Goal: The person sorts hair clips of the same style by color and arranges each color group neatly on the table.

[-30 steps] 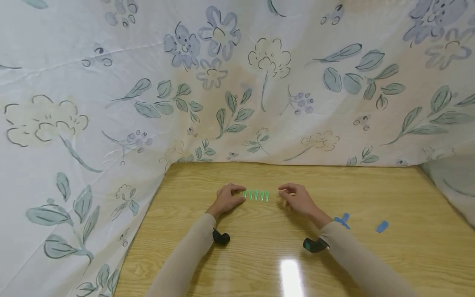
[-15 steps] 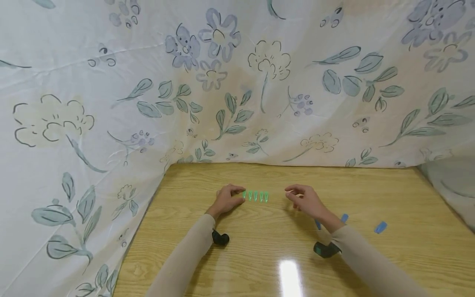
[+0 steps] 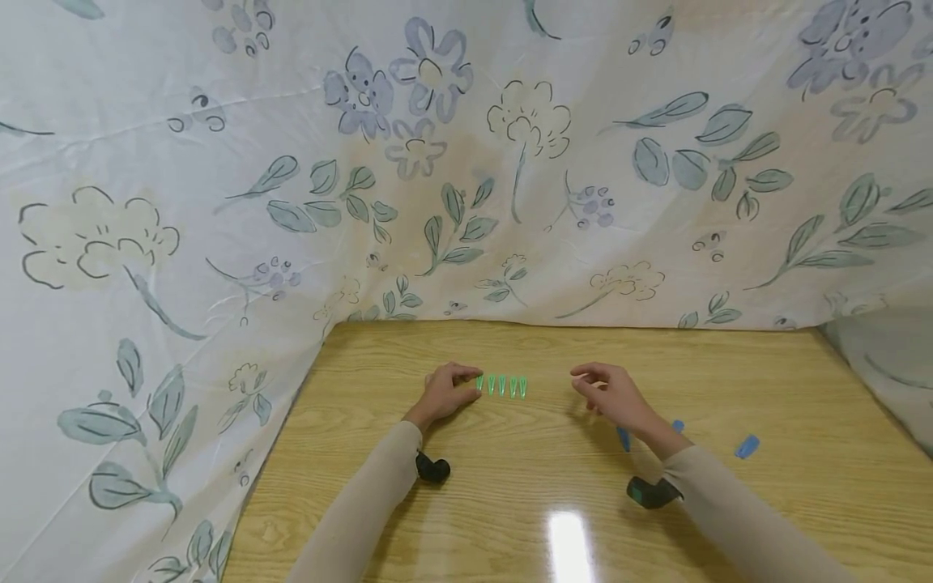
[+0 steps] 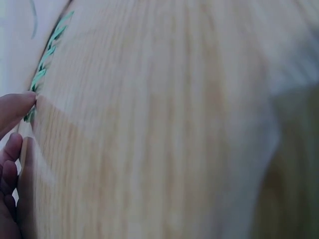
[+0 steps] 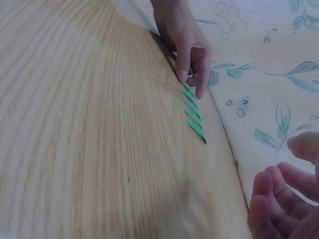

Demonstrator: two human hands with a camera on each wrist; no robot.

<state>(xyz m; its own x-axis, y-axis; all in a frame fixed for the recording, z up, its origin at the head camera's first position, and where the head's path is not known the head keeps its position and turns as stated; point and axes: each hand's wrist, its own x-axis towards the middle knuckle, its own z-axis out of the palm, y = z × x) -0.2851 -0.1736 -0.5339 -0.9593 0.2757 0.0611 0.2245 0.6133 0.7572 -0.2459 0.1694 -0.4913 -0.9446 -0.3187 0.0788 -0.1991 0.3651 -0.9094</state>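
Observation:
Several narrow green hair clips (image 3: 502,385) stand in a row on the wooden table, also seen as a slanting line of green hair clips (image 5: 191,107) in the right wrist view. At the row's left end, my left hand (image 3: 445,390) has its thumb and index finger at the two ends of the leftmost clip, pinching it. The left wrist view shows the thumb (image 4: 20,107) against that clip. To the right of the row, my right hand (image 3: 611,397) hovers apart from the clips, its fingers loosely bent and holding nothing.
Blue pieces lie on the table: one blue piece (image 3: 747,446) to the right, others partly covered by my right forearm. A floral cloth (image 3: 466,202) hangs along the table's back and left sides. Light glares off the near tabletop (image 3: 510,502).
My right hand has drawn away from the row toward the right, and its forearm now covers more of the blue pieces. The left hand and the clips keep their places.

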